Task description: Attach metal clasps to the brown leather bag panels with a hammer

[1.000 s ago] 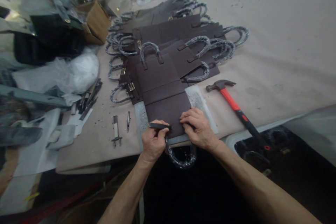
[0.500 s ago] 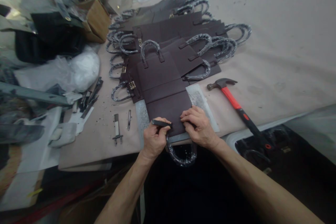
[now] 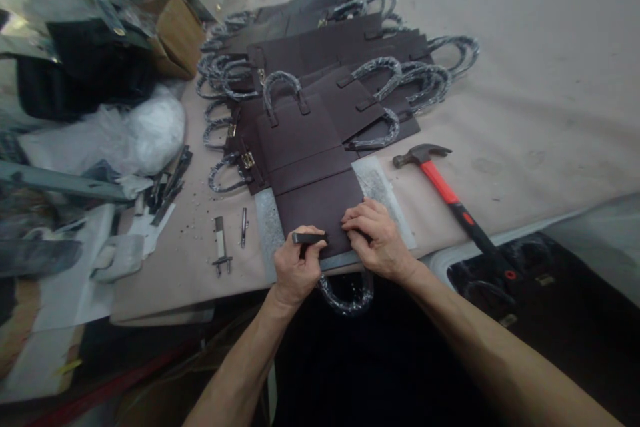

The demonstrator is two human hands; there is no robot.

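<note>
A dark brown leather bag panel [image 3: 320,203] lies flat at the table's front edge, on a grey stone slab [image 3: 383,190]. Its plastic-wrapped handle [image 3: 345,307] hangs over the edge towards me. Gripped in my left hand [image 3: 299,263] is a short dark metal punch [image 3: 309,238], held nearly level with its end at the panel near the handle's left side. My right hand [image 3: 377,240] rests on the panel's right side, thumb and fingers closed together; a dark bit shows between them, but I cannot tell what it is.
A claw hammer [image 3: 440,183] with a red and black grip lies to the right. More bag panels [image 3: 320,47] with wrapped handles are piled behind. On the left are a metal tool [image 3: 220,247], a thin rod [image 3: 244,227], several dark tools [image 3: 170,187] and plastic bags [image 3: 155,130].
The punch has tipped from slanting to nearly level in my left hand. My right hand stays in place on the panel. The view has shifted slightly.
</note>
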